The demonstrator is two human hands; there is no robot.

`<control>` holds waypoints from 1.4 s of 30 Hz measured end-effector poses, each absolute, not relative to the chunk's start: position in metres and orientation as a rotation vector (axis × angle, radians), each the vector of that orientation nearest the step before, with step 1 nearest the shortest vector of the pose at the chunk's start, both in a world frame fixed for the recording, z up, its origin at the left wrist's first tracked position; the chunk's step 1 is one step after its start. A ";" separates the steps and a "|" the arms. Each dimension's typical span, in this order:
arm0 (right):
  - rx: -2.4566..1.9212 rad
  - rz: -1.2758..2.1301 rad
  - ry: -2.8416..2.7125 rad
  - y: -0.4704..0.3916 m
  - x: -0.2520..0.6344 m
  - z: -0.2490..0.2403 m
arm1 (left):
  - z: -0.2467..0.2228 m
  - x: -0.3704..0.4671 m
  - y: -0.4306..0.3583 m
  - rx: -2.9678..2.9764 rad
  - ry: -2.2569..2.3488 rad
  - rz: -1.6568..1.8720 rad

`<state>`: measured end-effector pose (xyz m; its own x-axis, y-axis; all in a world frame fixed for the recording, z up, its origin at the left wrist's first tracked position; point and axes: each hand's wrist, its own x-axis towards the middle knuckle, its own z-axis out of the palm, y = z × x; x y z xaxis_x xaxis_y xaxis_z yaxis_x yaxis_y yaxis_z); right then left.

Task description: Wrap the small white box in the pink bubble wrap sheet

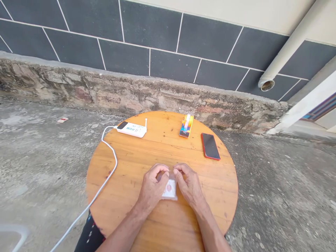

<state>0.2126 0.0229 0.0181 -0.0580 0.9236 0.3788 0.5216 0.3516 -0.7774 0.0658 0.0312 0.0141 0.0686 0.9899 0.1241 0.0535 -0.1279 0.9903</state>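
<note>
A small clear plastic bag [172,198] lies at the near middle of the round wooden table [118,189]. Inside it is a flat white square [172,185] with a reddish round mark; what kind of thing it is, I cannot make out. My left hand [156,182] pinches the bag's far left edge between thumb and forefinger and covers part of its left side. At the far right corner, my right hand [188,182] is closed in a like pinch on the bag. A narrow gap separates the fingertips of both hands.
Toward the back left lies a white device [132,129] with a dark panel and a cable [111,168] running off the left side. A colourful box-like item [186,125] stands at the back. On the right is a red-edged phone [210,146]. Beyond rises a stone-based wall [118,96].
</note>
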 end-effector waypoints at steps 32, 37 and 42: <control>-1.425 0.737 -1.715 0.022 0.216 0.016 | 0.020 0.067 0.029 1.252 1.128 1.096; -1.426 0.728 -1.713 0.022 0.216 0.016 | 0.020 0.066 0.029 1.264 1.126 1.099; -1.415 0.733 -1.708 0.020 0.216 0.017 | 0.021 0.066 0.028 1.266 1.132 1.101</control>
